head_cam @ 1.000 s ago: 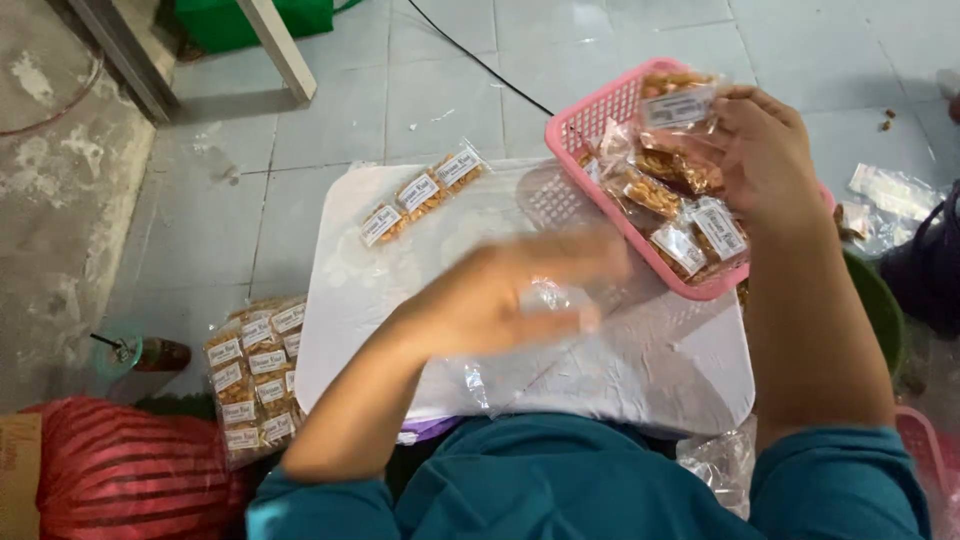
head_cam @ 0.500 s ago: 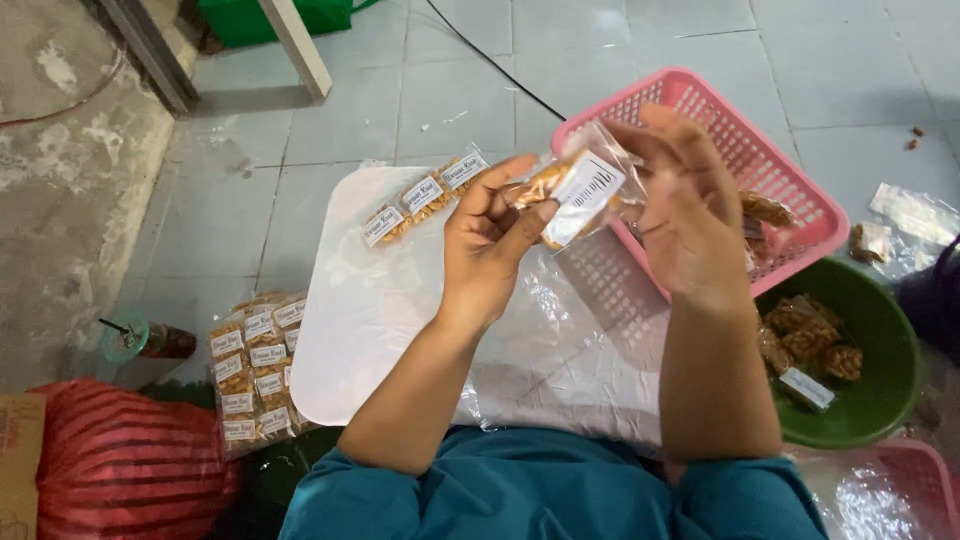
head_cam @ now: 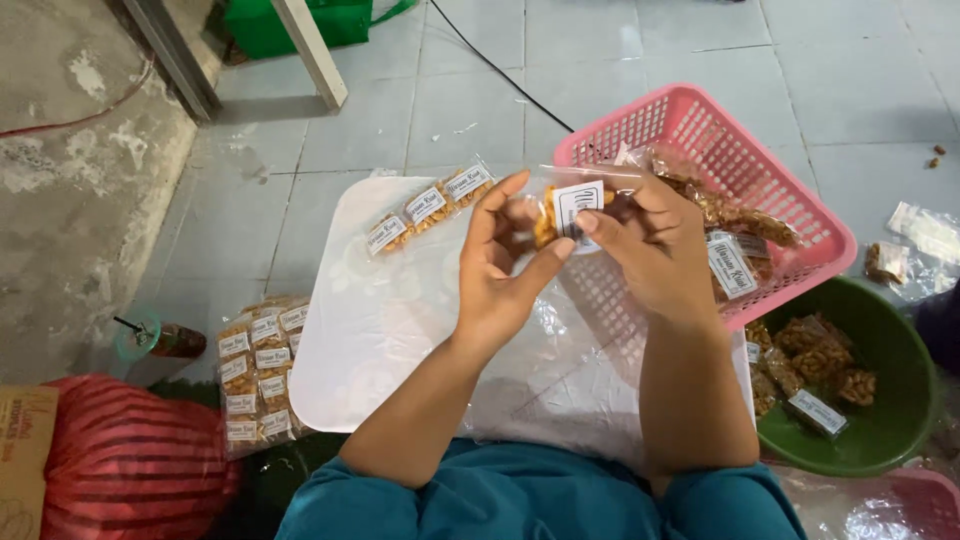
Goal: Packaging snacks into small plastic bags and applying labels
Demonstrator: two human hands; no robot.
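Snack packet [head_cam: 570, 210], frame centre: pinched between left hand [head_cam: 500, 270] and right hand [head_cam: 655, 255], label up for handling, above white worktop [head_cam: 370, 340]; pink basket [head_cam: 800, 190] right.

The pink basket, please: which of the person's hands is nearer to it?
Right. The right hand hovers over the near rim of the pink basket, pinching a small snack packet; the left hand holds the packet's other end, over the white board.

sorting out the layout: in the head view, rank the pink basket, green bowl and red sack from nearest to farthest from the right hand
1. pink basket, just behind the right hand.
2. green bowl, lower right.
3. red sack, far lower left.
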